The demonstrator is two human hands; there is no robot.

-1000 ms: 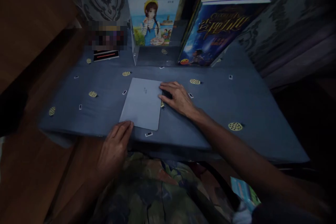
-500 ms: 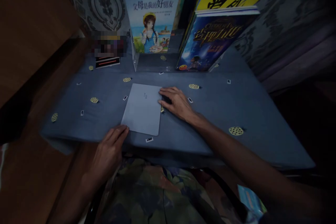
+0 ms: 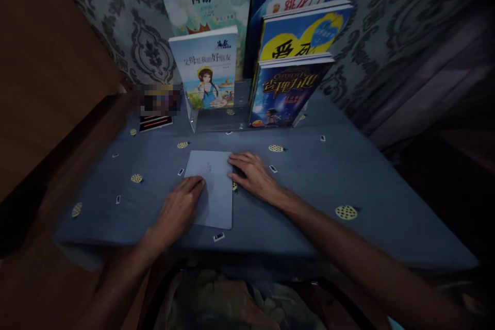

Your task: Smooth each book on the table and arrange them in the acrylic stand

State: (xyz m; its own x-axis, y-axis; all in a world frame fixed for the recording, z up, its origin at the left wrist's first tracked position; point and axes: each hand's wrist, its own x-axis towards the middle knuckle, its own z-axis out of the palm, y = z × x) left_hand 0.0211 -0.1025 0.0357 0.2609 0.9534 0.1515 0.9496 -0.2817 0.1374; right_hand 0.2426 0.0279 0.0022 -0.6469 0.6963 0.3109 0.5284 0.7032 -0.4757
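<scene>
A pale white page (image 3: 216, 196) with tiny print near its top lies flat on the cloth; whether it belongs to a book or is a loose sheet I cannot tell. My left hand (image 3: 180, 209) rests over its left side, fingers close together and laid on the paper, thumb hidden. Along the opposite edge, near the upper right corner, my right hand (image 3: 255, 175) touches the page with its fingertips, thumb and fingers apart.
A blue cloth with pineapple prints covers the table (image 3: 301, 206). Behind the page, a clear stand (image 3: 220, 121) holds several upright books, among them a dark blue book (image 3: 286, 95) and a girl-cover book (image 3: 207, 69). A blurred-out item (image 3: 157, 108) sits at the back left.
My left hand has moved from the page's lower left corner up and inward onto its surface. The right hand stays by the right edge. The camera view has tilted upward, showing more books.
</scene>
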